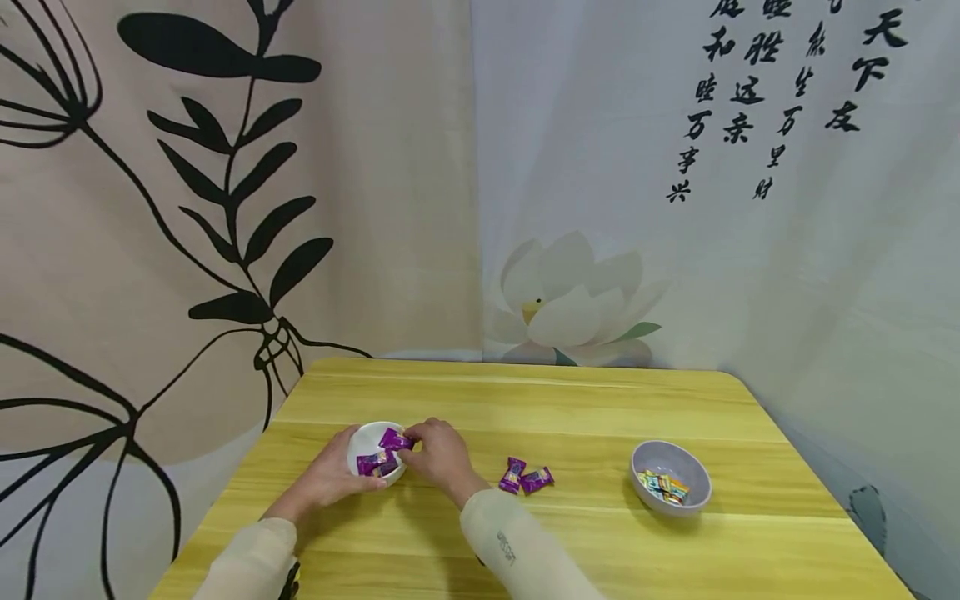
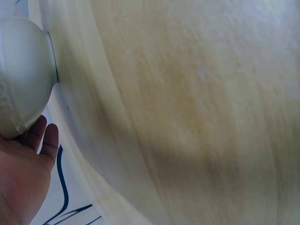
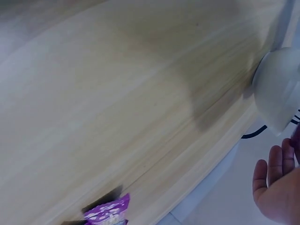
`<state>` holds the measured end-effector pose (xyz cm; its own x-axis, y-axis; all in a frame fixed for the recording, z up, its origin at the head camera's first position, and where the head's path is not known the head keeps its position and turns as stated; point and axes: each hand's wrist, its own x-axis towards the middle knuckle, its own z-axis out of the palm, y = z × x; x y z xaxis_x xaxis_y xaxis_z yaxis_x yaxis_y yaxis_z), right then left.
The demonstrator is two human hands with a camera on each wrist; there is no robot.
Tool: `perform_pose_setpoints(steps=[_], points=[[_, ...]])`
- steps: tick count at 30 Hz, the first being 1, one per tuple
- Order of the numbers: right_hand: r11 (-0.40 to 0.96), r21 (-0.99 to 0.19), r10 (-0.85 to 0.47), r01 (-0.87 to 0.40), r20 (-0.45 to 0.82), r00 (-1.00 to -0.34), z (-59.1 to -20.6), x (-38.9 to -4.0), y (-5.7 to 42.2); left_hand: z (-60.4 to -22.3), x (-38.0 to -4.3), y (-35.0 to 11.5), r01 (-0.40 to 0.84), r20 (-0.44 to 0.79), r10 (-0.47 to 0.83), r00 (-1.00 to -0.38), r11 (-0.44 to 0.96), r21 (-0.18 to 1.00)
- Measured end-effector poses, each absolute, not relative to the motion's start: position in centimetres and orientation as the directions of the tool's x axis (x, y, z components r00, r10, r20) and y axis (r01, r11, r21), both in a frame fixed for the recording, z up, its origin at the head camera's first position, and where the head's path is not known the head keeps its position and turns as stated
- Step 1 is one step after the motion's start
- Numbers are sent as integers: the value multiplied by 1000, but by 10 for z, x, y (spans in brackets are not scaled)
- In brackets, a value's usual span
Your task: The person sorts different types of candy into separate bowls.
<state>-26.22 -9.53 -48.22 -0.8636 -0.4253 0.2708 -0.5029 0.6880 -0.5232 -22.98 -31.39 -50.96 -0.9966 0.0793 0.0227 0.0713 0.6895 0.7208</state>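
On the left part of the table, my left hand [image 1: 330, 473] grips a small white bowl [image 1: 358, 443] by its side. Purple-wrapped candies [image 1: 372, 463] lie inside it. Over the bowl's right rim, my right hand [image 1: 441, 457] pinches another purple-wrapped candy [image 1: 393, 439] between thumb and fingers. Two more purple candies, one upright-lying [image 1: 513, 475] and one slanted [image 1: 537, 480], rest on the wood to the right of that hand. In the left wrist view, the fingers of the left hand [image 2: 26, 178] lie against the bowl's outside [image 2: 26, 70]; the bowl's contents are hidden there.
A grey-lilac bowl [image 1: 700, 482] with several yellow and multicoloured wrapped candies [image 1: 663, 486] stands on the right side of the wooden table [image 1: 585, 408]. Behind the table's far edge hang printed curtains [image 1: 405, 208] with plant drawings and written characters.
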Motion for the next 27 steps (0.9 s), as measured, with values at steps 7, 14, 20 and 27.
perform_pose_setpoints(steps=[7,14,20,27], points=[[710,-515,-419,-481,240,-876,-480,-261,-101,-517,-234,-309,74,16,89,-996,706,705],[713,-518,-415,-473,232,-880,-479,-261,-98,-518,-236,-307,94,37,97,-995,683,725],[717,-532,-392,-450,227,-892,-480,-264,-86,-516,-235,-309,80,30,86,-996,683,726],[705,-541,-394,-460,240,-887,-482,-267,-70,-515,-231,-316,60,21,64,-998,696,715]])
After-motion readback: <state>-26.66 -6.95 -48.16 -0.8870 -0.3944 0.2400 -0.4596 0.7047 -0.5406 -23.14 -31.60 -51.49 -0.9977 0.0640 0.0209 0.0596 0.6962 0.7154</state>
